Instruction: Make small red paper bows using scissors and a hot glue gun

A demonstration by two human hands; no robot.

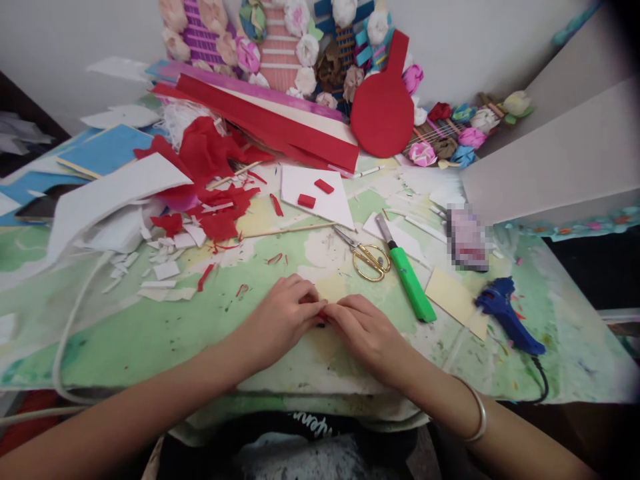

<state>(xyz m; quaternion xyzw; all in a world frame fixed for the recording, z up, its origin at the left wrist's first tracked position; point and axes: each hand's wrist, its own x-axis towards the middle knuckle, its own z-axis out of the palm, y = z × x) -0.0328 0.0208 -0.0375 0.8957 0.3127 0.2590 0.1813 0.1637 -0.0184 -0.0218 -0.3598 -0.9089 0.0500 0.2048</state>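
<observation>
My left hand [287, 317] and my right hand [363, 333] meet fingertip to fingertip above the front of the table. Both are closed, pinching a small red piece [323, 313] that the fingers mostly cover. Beyond them, two small red blocks [324, 186] lie on a white board [297, 183]. Gold-handled scissors [369, 263] and a green utility knife [413, 283] with its blade out rest just past my right hand. Scraps of red crepe paper [220, 210] are spread ahead of my left hand.
A blue glue gun [510, 317] lies at the right with its cord over the edge. Long red strips [270, 123] and a red paddle-shaped piece [384, 113] are at the back, before paper-flower crafts [285, 47]. White foam sheets [110, 193] pile up left. A grey panel [560, 147] stands right.
</observation>
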